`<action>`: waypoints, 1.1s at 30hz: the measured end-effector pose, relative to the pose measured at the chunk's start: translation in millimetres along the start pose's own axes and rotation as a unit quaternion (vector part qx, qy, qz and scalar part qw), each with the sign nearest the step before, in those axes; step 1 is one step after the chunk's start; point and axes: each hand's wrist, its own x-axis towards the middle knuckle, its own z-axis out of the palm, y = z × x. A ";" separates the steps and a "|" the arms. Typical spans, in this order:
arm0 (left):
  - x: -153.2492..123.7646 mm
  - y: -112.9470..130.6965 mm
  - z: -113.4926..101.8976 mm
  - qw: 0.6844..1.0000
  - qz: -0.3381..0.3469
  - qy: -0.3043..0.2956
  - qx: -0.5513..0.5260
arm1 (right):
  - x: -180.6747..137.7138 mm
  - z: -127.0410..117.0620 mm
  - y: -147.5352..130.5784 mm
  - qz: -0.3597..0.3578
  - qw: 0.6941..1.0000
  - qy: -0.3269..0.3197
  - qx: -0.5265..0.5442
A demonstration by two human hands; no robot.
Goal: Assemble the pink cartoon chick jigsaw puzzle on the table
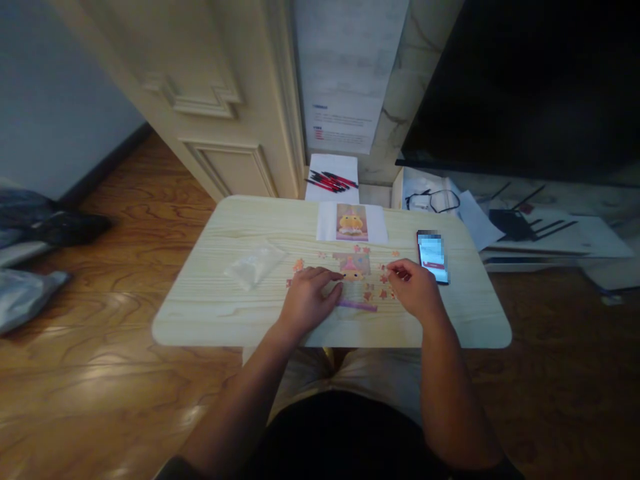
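A partly joined jigsaw puzzle (354, 265) lies on the small pale wood-grain table (200, 313), showing a yellow figure with a pink top. At its left edge rests my left hand (313, 293), palm down with fingers stretched and thumb apart, fingertips touching the joined part. To the right, my right hand (413, 283) pinches a small puzzle piece (383, 267) between thumb and forefinger, though it is partly hidden by the fingertips. Several loose pieces (369, 295) are scattered around, some beneath my right hand. A purple strip (357, 306) lies nearest me.
A printed reference picture (352, 223) lies at the table's back. A crumpled clear plastic bag (255, 263) sits on the left, a lit phone (433, 257) on the right. Beyond stand red and black pens (331, 181) on white paper and an open box (427, 190) with cables.
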 end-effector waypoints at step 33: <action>74.4 -54.6 -13.9 0.989 -0.073 -0.129 0.020 | 14.7 29.7 -21.8 0.061 0.989 -0.072 0.114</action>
